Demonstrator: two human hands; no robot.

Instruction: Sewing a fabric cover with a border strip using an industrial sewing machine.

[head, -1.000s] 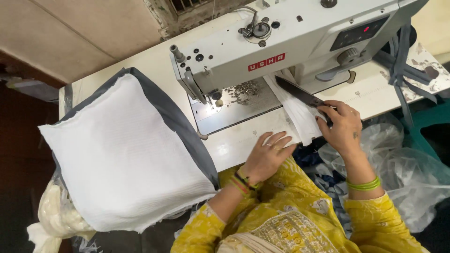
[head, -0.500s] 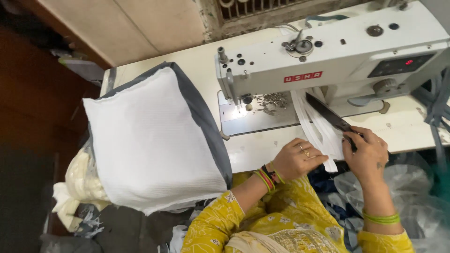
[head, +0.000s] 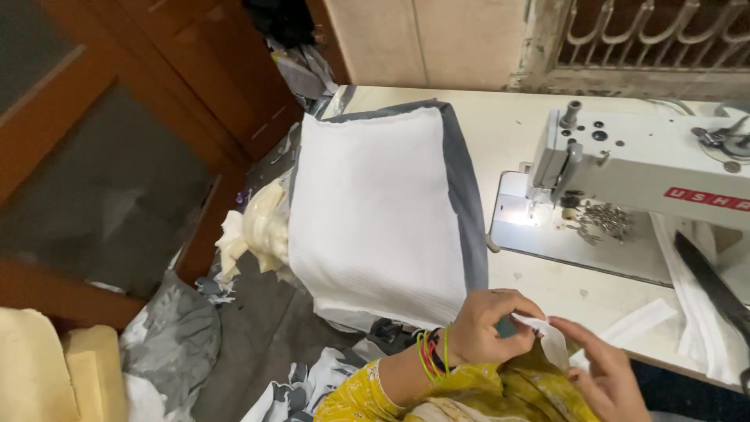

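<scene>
My left hand and my right hand are together at the table's near edge, both pinching a small white fabric strip. A white strip of cloth lies on the table just right of them. Black scissors rest on folded white cloth at the right, apart from both hands. The white sewing machine stands behind, its lamp lighting the needle plate.
A thick stack of white fabric with grey edging covers the table's left end and overhangs it. Cream scraps and grey printed cloth lie on the floor. A wooden door stands to the left.
My right hand has let go of the scissors, which now lie on the cloth. Both hands have come together on the small white strip. The view has swung to the left.
</scene>
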